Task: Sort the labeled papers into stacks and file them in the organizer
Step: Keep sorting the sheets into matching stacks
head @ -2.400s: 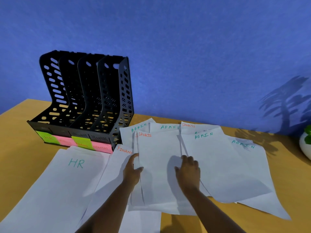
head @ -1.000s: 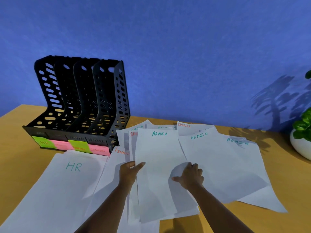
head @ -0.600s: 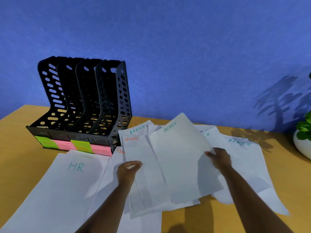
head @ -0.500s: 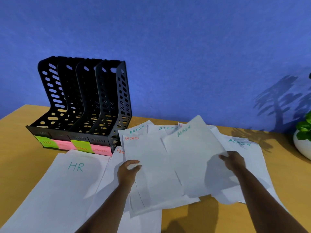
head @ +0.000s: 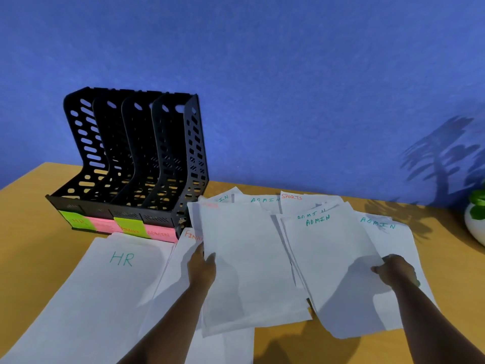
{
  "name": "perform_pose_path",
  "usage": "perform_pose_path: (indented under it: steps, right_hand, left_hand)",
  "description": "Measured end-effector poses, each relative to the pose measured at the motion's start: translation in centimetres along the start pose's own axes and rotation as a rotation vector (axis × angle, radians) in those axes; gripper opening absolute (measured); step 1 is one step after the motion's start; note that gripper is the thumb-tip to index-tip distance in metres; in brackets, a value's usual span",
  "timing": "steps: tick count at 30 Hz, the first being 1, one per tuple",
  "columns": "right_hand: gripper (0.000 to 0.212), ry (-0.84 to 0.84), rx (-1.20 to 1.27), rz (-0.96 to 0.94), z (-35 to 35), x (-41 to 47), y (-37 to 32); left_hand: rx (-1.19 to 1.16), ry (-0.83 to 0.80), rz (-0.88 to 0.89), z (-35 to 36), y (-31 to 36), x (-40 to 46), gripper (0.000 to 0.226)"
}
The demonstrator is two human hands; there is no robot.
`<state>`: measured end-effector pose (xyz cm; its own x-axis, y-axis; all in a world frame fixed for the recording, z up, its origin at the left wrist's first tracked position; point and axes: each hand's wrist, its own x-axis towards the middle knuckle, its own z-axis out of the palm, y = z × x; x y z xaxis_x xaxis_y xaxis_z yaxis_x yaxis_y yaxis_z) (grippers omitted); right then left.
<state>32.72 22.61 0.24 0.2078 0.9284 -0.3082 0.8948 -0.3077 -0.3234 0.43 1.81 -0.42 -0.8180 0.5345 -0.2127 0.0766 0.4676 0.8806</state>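
Observation:
White labelled sheets lie spread over the wooden table (head: 31,240). My right hand (head: 395,269) pinches the right edge of an ADMIN sheet (head: 330,264), which lies on the ADMIN pile at the right. My left hand (head: 202,266) holds the left edge of the middle stack (head: 249,264), whose red label is mostly washed out. An HR stack (head: 110,285) lies at the left, and a FINANCE stack (head: 178,269) peeks out beside it. The black four-slot organizer (head: 136,158) stands at the back left with green and pink tags on its front.
More ADMIN sheets (head: 383,232) and a SPORTS sheet (head: 296,200) fan out toward the blue wall. A white plant pot (head: 475,222) sits at the table's right edge. Bare wood shows in front of the papers at the lower right.
My right hand lifted an ADMIN sheet off the middle stack, swung it rightward, and laid it on the ADMIN pile. My left hand stayed on the middle stack's edge.

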Motion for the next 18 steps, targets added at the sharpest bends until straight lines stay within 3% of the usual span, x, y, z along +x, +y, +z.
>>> perform_pose_path:
  steps: [5, 9, 12, 18]
  right_hand:
    - [0.045, 0.0, 0.182, -0.04, -0.3, 0.0, -0.7]
    - [0.036, -0.008, 0.258, -0.067, 0.5, -0.9, -1.9]
    - [0.035, 0.01, 0.268, -0.093, 1.9, -2.1, -2.9]
    - [0.032, 0.078, 0.286, -0.162, 4.7, -6.0, -5.8]
  left_hand:
    - [0.069, 0.239, 0.304, 0.2, 4.2, -0.4, 0.034]
    - [-0.15, 0.433, 0.315, 0.0, 7.1, -0.1, 0.034]
    - [-0.256, 0.606, 0.417, -0.5, 8.3, -0.2, 0.035]
    - [-0.334, 0.721, 0.508, -0.8, 9.3, -0.2, 0.036]
